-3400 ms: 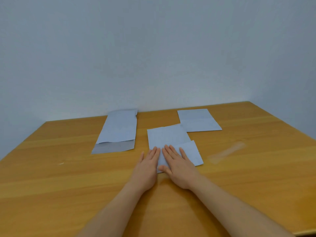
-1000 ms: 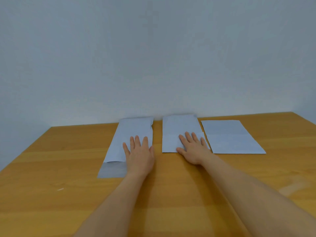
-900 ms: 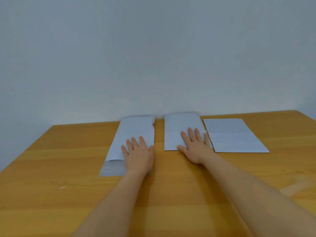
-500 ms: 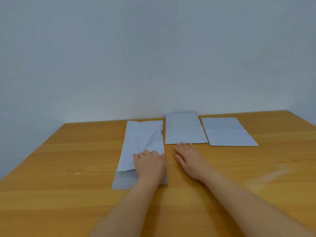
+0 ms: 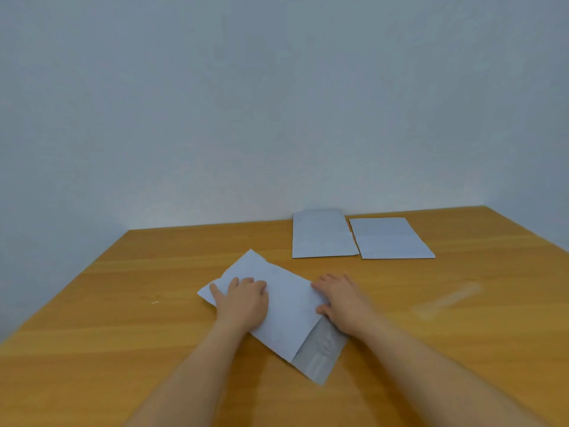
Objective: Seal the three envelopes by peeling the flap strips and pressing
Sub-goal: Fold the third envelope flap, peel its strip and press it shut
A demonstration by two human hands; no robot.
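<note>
While two envelopes [image 5: 323, 234] lie apart on the counter [image 5: 123, 318], the left hand [image 5: 243, 298] presses flat on a slanted third envelope [image 5: 286, 315]; the right hand [image 5: 341, 298], its grip loosely open, touches its edge.

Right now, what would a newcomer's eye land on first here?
Both hands: the left hand flat on a skewed envelope at the table's near centre, the right hand at its edge, beside the open grey flap. Behind lie two folded envelopes side by side.
</note>
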